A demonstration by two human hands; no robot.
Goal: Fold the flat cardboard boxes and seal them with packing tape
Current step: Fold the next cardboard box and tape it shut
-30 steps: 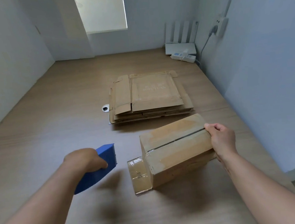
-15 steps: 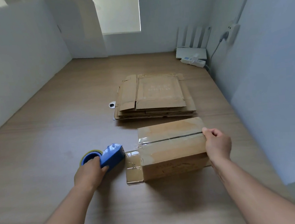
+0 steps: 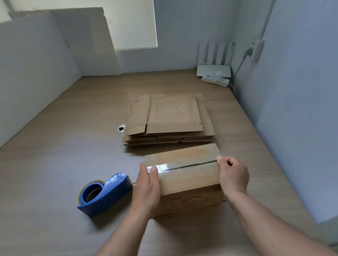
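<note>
A folded cardboard box [image 3: 185, 177] stands on the wooden table, its top seam covered with clear tape. My left hand [image 3: 147, 187] lies flat against the box's left end, with the thumb on the top edge at the tape. My right hand [image 3: 233, 176] holds the right end, thumb on the tape and fingers curled over the edge. A blue tape dispenser [image 3: 103, 193] lies on the table just left of the box, with no hand on it. Behind the box lies a stack of flat cardboard boxes [image 3: 168, 120].
White walls enclose the table [image 3: 47, 188] on the left, back and right. A router [image 3: 213, 63] and a power strip [image 3: 216, 79] sit in the far right corner. A round cable hole [image 3: 121, 128] lies left of the flat stack.
My left hand set the tape dispenser down and moved right onto the box's left end, pressing the loose tape tail down. The right hand stayed on the box's right end.
</note>
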